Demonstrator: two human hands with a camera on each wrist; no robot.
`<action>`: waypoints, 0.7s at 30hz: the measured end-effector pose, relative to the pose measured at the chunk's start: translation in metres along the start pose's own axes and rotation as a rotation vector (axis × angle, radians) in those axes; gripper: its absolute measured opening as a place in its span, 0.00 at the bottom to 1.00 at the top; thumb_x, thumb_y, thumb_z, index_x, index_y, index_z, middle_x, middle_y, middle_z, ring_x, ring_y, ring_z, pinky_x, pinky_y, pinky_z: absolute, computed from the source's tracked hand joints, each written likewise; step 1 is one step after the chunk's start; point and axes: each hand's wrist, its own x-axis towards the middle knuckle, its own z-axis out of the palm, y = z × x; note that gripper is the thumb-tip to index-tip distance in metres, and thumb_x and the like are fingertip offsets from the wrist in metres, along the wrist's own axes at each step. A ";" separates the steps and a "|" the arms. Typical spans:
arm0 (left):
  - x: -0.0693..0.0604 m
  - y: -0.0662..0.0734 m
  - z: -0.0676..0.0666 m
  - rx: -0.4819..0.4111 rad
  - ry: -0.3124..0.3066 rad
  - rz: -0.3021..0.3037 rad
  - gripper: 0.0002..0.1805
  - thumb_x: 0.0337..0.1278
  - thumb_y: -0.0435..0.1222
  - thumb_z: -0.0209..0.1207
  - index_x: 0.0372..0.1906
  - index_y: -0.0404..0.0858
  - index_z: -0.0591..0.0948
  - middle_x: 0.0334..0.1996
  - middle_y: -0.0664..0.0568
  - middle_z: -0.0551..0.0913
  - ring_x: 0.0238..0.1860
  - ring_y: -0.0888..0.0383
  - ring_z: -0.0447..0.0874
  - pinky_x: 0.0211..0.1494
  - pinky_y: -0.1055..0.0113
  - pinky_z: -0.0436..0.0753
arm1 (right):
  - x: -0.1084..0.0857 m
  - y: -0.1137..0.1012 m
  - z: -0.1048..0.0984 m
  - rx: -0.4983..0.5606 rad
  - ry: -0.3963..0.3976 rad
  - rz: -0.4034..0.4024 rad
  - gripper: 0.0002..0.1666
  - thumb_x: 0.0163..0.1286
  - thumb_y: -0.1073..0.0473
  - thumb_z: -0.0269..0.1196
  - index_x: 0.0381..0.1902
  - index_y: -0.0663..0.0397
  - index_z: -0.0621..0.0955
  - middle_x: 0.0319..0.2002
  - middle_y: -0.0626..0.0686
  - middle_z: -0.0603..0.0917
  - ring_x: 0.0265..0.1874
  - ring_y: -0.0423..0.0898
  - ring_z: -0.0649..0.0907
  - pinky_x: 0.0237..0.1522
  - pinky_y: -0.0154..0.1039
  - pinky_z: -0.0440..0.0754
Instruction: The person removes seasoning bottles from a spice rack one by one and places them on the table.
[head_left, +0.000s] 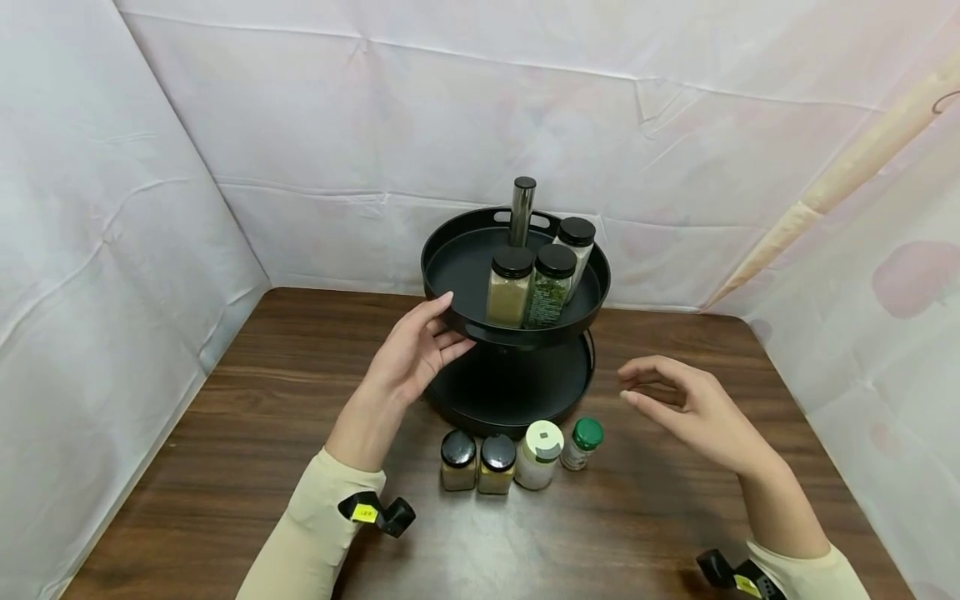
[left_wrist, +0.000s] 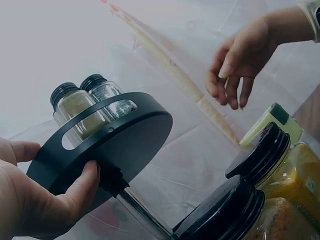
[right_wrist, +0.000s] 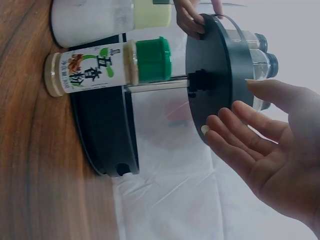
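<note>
At the left, the left hand [head_left: 405, 354] is pinching the rim of the upper tray [head_left: 465, 275], its thumb sitting higher and its other fingers reaching in under the edge. That grip is probably best made light and even, since the tray is resting on a central post [head_left: 522, 217] and a hard pull on one side could tip it. On the table [head_left: 277, 367], in front of the lower tray [head_left: 517, 387], two black-lidded jars [head_left: 458, 468] are standing side by side, so the left sleeve [head_left: 315, 508] should pass well clear of them. Going rightward, a tan jar [head_left: 508, 298], a green herb jar [head_left: 547, 298] and a pale jar [head_left: 582, 252] are crowding the upper tray's front and right, so any shift should be slow and level. Nearer the camera, a white jar [head_left: 535, 471] and a green-capped bottle [head_left: 575, 455] are continuing the row. At the far right, the right hand [head_left: 686, 408] is hovering apart from everything, thumb parted from loosely bent fingers, pinching nothing; approaching from outside the row would spare the bottle a knock.
</note>
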 end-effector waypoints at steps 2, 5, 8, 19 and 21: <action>0.001 0.000 0.000 0.000 0.003 -0.001 0.10 0.82 0.41 0.54 0.56 0.40 0.74 0.49 0.49 0.83 0.53 0.49 0.86 0.61 0.53 0.84 | -0.001 -0.002 -0.003 -0.004 0.016 -0.007 0.19 0.76 0.64 0.68 0.60 0.40 0.83 0.55 0.44 0.86 0.52 0.44 0.88 0.49 0.36 0.88; 0.001 0.000 0.000 -0.001 0.007 -0.003 0.10 0.82 0.41 0.54 0.56 0.40 0.74 0.48 0.49 0.84 0.53 0.49 0.86 0.62 0.53 0.84 | -0.003 -0.006 -0.006 -0.015 0.030 -0.010 0.20 0.76 0.64 0.68 0.61 0.39 0.82 0.57 0.45 0.86 0.52 0.43 0.87 0.46 0.35 0.88; 0.001 0.000 0.001 -0.006 0.006 -0.006 0.10 0.82 0.41 0.54 0.56 0.41 0.74 0.48 0.50 0.84 0.53 0.49 0.86 0.62 0.53 0.84 | -0.003 -0.011 -0.009 -0.038 0.057 -0.013 0.20 0.76 0.64 0.68 0.61 0.39 0.83 0.56 0.44 0.86 0.51 0.43 0.87 0.45 0.33 0.87; 0.000 0.000 0.000 0.003 0.007 -0.006 0.11 0.82 0.41 0.54 0.58 0.41 0.74 0.49 0.49 0.83 0.54 0.49 0.86 0.64 0.52 0.82 | 0.008 -0.036 -0.024 -0.111 0.111 -0.102 0.25 0.72 0.69 0.71 0.61 0.40 0.84 0.55 0.44 0.86 0.44 0.40 0.86 0.34 0.30 0.81; 0.000 0.000 0.000 0.005 0.004 -0.006 0.11 0.82 0.41 0.54 0.58 0.41 0.73 0.50 0.49 0.83 0.54 0.49 0.86 0.64 0.52 0.82 | 0.013 -0.041 -0.026 -0.113 0.116 -0.124 0.25 0.70 0.70 0.71 0.60 0.42 0.84 0.55 0.44 0.87 0.44 0.40 0.86 0.35 0.28 0.82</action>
